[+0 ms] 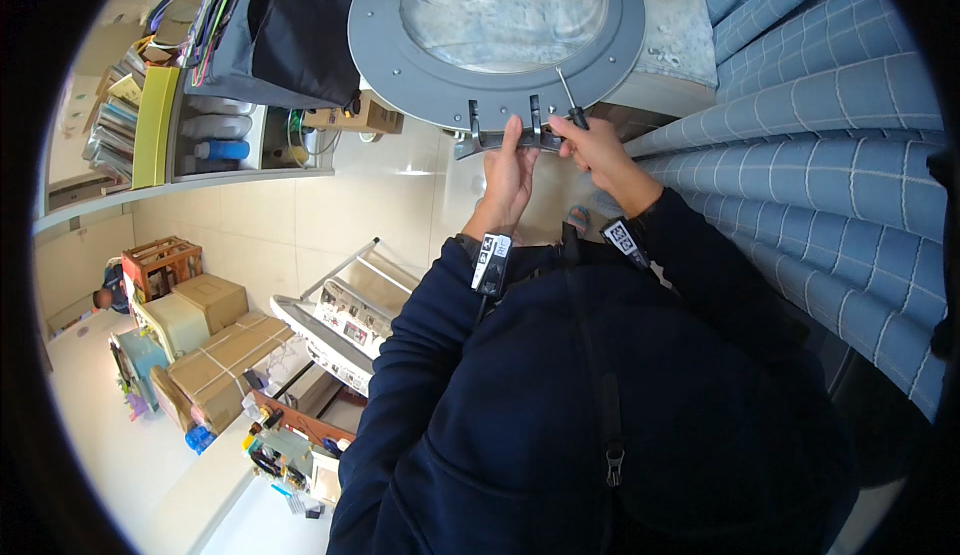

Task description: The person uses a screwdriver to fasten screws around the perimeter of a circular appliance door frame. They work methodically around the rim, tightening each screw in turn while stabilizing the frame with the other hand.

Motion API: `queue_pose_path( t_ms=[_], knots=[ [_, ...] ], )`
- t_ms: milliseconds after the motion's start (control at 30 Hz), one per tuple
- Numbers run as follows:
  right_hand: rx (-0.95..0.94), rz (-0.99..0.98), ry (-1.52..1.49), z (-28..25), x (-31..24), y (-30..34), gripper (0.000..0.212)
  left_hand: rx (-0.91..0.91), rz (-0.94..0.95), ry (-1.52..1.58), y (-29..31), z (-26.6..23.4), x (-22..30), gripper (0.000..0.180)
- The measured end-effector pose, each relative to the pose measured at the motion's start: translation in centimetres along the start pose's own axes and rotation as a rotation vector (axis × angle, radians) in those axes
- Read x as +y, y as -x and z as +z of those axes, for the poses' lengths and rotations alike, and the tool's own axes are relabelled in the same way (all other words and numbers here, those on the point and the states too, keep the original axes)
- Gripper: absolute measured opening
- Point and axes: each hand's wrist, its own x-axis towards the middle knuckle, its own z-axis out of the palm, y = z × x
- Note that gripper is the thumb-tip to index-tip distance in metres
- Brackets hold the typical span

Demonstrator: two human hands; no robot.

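A grey round door frame with a clear glass bowl (505, 15), like a front-loading washing machine's door, lies on a pale speckled surface. Screws dot its grey ring (420, 98). At the ring's near edge sits a dark bracket (490, 141) with two upright arms reaching onto the ring. My left hand (510, 177) is closed on this bracket, thumb on top and fingers underneath. A screwdriver (577, 115) with a dark handle and thin metal shaft is in my right hand (597, 150), its shaft pointing away over the ring. My right fingertips are close to the bracket's right end.
Blue checked curtains (800, 165) hang along the right. A shelf unit (290, 140) with books and bottles stands at left, beside a black bag (305, 35). Cardboard boxes (225, 355) and a folding chair-like frame (345, 320) stand on the tiled floor (390, 190).
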Motion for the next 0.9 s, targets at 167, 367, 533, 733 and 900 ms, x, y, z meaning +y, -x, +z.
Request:
queue_pose_path(
  t_ms=[167, 367, 533, 733, 900],
  knots=[
    [0.17, -0.236, 0.305, -1.5, -0.4, 1.6, 0.032, -0.075, -0.028, -0.001, -0.2, -0.7, 0.1, 0.026],
    [0.183, -0.636, 1.018, -4.0, -6.2, 4.5, 0.032, -0.19, -0.135, -0.259, -0.4, -3.0, 1.0, 0.032],
    [0.075, -0.88, 1.47, -3.6, -10.7, 6.8, 0.019, -0.226, -0.262, -0.252, -0.3, -3.5, 2.1, 0.036],
    [0.067, -1.062, 1.777, -0.8, -12.9, 6.0, 0.007, -0.304, -0.575, -0.166, 0.1, -0.7, 1.5, 0.044],
    [0.052, -1.031, 1.893, 0.1, -13.2, 5.6, 0.011, -0.163, -0.561, 0.057, -0.9, -0.6, 1.0, 0.03]
  ],
)
